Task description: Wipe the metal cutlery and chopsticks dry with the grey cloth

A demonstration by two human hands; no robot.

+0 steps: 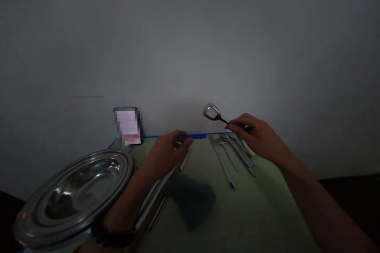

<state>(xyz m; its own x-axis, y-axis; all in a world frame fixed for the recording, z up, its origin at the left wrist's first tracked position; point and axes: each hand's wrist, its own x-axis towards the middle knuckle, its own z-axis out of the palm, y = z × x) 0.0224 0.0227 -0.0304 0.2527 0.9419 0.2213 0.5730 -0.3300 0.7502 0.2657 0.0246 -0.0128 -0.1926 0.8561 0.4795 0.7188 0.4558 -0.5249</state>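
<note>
My right hand [257, 136] pinches the end of a shiny metal spoon [211, 111], its bowl raised toward the left in front of the wall. My left hand [168, 152] hovers above the table with curved fingers, the thumb a little apart, and nothing visible in it. Below it lie several long metal utensils [154, 193], partly covered by my forearm. A dark cloth [192, 197] rests crumpled beside them. Under my right hand, a table knife [222, 162] lies to the left of a fork [228, 152] and several other pieces of cutlery [242, 152].
Stacked round metal dishes [126, 166] stand at the left of the green-topped table [261, 213]. A phone [129, 124] with a blurred screen leans at the back against the pale wall [190, 47]. The table's far edge has a blue border.
</note>
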